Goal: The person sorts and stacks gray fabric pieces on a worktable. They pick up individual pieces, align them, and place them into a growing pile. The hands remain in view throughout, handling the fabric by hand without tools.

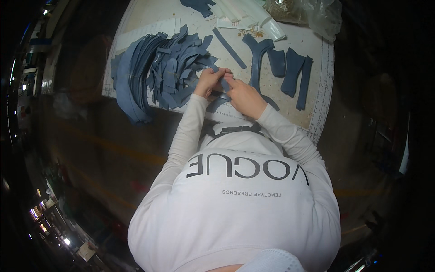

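My left hand (210,82) and my right hand (246,98) meet near the table's front edge, with fingers pinched close together. Between them is a blue-grey leather-like piece (224,85), mostly covered by the fingers, so its full shape is hidden. Another curved blue-grey piece (218,104) lies just below the hands at the edge. Left of my left hand is a loose pile of cut blue-grey pieces (170,75), and beyond it a stack of long curved strips (135,84). Beside my right hand lies a forked blue-grey piece (256,61).
The pale table (312,97) carries a narrow strip (229,48), a short piece (277,62), a flared piece (292,72) and a straight strip (304,84). Farther back are white packets (253,17), more blue-grey pieces (198,5) and a clear plastic bag (321,17).
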### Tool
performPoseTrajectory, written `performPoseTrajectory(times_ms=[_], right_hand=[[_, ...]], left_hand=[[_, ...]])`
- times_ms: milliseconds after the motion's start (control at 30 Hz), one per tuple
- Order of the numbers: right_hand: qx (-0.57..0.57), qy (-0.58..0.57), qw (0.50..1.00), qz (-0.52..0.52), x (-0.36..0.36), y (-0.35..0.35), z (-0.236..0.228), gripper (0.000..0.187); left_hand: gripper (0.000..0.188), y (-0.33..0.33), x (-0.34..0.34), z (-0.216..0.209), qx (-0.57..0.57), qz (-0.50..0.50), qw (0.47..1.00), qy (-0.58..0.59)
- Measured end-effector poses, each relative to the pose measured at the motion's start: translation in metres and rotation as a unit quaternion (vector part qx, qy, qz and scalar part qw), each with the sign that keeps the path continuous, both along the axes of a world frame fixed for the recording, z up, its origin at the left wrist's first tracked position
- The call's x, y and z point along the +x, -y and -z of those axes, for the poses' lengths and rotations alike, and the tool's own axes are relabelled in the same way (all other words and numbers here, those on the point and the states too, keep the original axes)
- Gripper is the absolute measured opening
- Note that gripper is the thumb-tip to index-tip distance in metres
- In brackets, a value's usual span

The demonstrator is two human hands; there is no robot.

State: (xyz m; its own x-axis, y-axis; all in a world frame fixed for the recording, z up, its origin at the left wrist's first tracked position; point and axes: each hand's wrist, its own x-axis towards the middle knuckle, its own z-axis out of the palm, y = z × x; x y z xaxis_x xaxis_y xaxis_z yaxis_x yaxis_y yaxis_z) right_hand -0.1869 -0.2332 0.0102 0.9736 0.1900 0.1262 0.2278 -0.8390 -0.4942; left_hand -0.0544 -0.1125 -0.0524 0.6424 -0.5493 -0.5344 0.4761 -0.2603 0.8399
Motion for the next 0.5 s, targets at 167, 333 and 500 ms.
performPoseTrajectory(times_ms=[167,333,500], right_hand=[[0.147,-0.056,0.985,-0.074,0.014,0.021,0.002,0.018],[-0.015,0.049,0.982,0.183,0.08,0.036,0.048,0.033],[-0.143,0.069,0.968,0.197,0.094,0.026,0.08,0.022]], left_hand=[[0.025,-0.019,0.007,-0.009,-0.043,0.006,0.999,0.034],[0.022,-0.027,0.004,-0.009,0.054,-0.008,0.99,0.133],[0.016,-0.04,-0.007,-0.005,0.154,-0.01,0.959,0.238]])
